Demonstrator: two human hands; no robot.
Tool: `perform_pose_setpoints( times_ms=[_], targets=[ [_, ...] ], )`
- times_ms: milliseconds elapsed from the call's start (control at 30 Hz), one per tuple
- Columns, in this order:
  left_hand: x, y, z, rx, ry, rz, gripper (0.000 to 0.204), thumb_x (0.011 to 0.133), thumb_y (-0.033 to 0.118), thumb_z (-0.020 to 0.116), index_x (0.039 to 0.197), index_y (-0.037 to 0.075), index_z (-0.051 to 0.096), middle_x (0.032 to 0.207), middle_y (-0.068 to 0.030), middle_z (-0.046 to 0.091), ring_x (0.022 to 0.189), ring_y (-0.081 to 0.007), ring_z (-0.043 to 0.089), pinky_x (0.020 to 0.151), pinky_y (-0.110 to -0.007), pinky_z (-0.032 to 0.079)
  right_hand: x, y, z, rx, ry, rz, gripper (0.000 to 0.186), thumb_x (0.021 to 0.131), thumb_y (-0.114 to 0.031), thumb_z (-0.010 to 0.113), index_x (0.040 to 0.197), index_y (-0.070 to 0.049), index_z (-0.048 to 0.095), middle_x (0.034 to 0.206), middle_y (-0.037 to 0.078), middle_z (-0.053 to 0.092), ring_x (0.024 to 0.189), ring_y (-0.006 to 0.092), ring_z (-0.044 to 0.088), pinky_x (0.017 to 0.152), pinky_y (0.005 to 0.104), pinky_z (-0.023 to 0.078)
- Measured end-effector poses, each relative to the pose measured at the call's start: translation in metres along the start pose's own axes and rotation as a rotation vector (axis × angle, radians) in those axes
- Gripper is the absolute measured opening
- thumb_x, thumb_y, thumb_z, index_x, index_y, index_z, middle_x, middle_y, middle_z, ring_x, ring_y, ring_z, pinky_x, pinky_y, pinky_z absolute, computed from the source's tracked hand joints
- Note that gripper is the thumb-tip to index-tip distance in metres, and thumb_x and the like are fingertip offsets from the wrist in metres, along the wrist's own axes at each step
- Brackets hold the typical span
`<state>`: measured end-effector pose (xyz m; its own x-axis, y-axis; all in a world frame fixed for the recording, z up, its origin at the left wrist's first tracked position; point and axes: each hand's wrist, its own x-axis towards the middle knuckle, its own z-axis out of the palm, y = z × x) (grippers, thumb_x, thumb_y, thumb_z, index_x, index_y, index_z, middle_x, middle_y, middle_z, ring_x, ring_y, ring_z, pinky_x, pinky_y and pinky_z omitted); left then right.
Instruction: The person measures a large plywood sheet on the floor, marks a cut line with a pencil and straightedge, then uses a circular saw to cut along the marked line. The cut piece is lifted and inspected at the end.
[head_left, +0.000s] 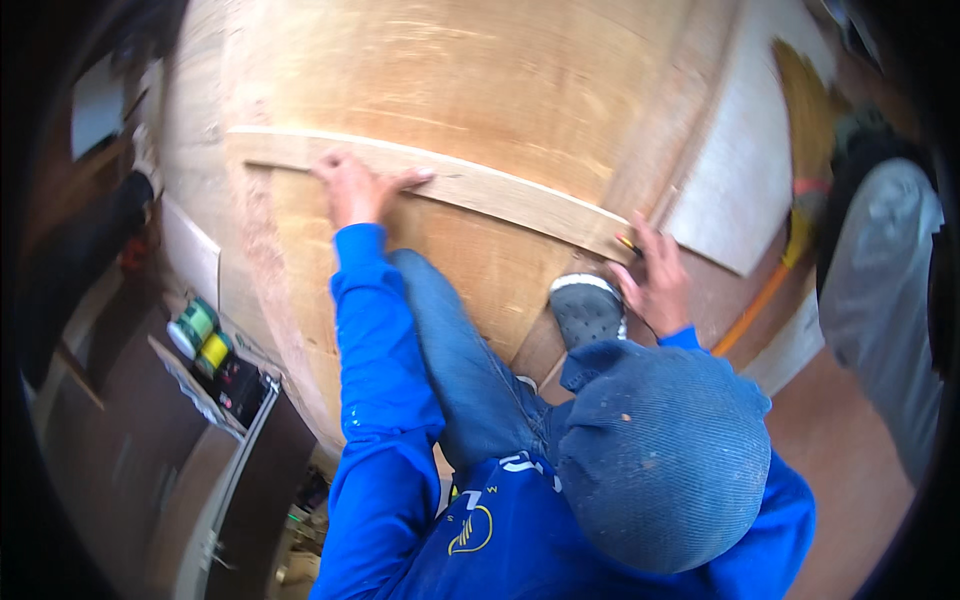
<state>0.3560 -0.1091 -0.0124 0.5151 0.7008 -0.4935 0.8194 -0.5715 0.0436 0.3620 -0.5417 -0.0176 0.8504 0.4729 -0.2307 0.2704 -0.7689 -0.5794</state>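
A long, pale wooden strip (pixel 490 192) lies slantwise across a large plywood sheet (pixel 450 60). My left hand (pixel 358 190) bears on the strip left of its middle, thumb and fingers spread along it and holding it down. At the strip's right end, my right hand (pixel 657 280) is closed around a slim pencil (pixel 627 243), with thumb and fingers near the wood. Most of the pencil is hidden by the fingers. Both arms wear blue sleeves. My shoe (pixel 588 308) rests just below the strip, beside the right hand.
At the right, a broom (pixel 800 110) with an orange handle lies near a pale board (pixel 735 170). Another person's grey-clad leg (pixel 885 270) stands there. On the left are green and yellow spools (pixel 205 340), a dark-sleeved arm (pixel 95 250) and a metal-edged panel (pixel 235 480).
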Motion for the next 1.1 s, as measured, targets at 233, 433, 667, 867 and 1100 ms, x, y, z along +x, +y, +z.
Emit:
perform_pose_setpoints(
  times_ms=[233,433,667,867,1100],
  targets=[
    [-0.018,0.012,-0.01,0.084,0.048,-0.159,0.153,0.048,0.06,0.102,0.159,-0.014,0.026,0.17,-0.0275,0.02,0.151,-0.0463,0.036,0.111,-0.068,0.046,0.113,-0.045,-0.045,0.672,0.026,0.104,0.022,0.109,-0.016,0.057,0.115,0.002,0.068,0.096,0.01,0.066,0.074,0.015,0.057,0.064,0.0281,0.047],
    [-0.007,0.008,-0.01,-0.073,-0.059,-0.167,0.152,0.05,0.054,0.103,0.16,-0.014,0.024,0.174,-0.0297,0.006,0.152,-0.0491,0.034,0.11,-0.066,0.049,0.286,-0.158,0.043,1.02,-0.238,-0.246,0.034,0.114,-0.027,0.052,0.112,0.001,0.071,0.09,0.004,0.071,0.068,0.0096,0.059,0.061,0.0279,0.049],
    [-0.01,0.011,-0.017,-0.096,-0.073,-0.188,0.157,0.049,0.048,0.105,0.163,-0.013,0.015,0.175,-0.0262,0.006,0.154,-0.0469,0.033,0.109,-0.063,0.051,0.364,-0.304,0.155,0.853,-0.484,-0.53,0.021,0.1,-0.019,0.071,0.115,-0.006,0.079,0.098,0.009,0.081,0.09,0.0154,0.076,0.08,0.0293,0.061],
    [-0.007,0.012,-0.018,-0.068,-0.092,-0.205,0.156,0.049,0.048,0.105,0.163,-0.011,0.017,0.175,-0.026,0.007,0.154,-0.0458,0.034,0.107,-0.062,0.053,0.377,-0.336,0.208,0.6,-0.434,-0.634,0.024,0.095,-0.023,0.071,0.112,-0.009,0.079,0.097,0.015,0.08,0.089,0.0281,0.078,0.081,0.0373,0.062],
    [-0.007,0.011,-0.018,-0.065,-0.095,-0.201,0.153,0.05,0.048,0.105,0.163,-0.011,0.019,0.175,-0.0259,0.006,0.154,-0.0465,0.033,0.108,-0.063,0.052,0.369,-0.334,0.215,0.554,-0.396,-0.779,0.025,0.095,-0.024,0.068,0.109,-0.006,0.077,0.098,0.019,0.078,0.088,0.0373,0.075,0.082,0.0429,0.06]
  ],
)
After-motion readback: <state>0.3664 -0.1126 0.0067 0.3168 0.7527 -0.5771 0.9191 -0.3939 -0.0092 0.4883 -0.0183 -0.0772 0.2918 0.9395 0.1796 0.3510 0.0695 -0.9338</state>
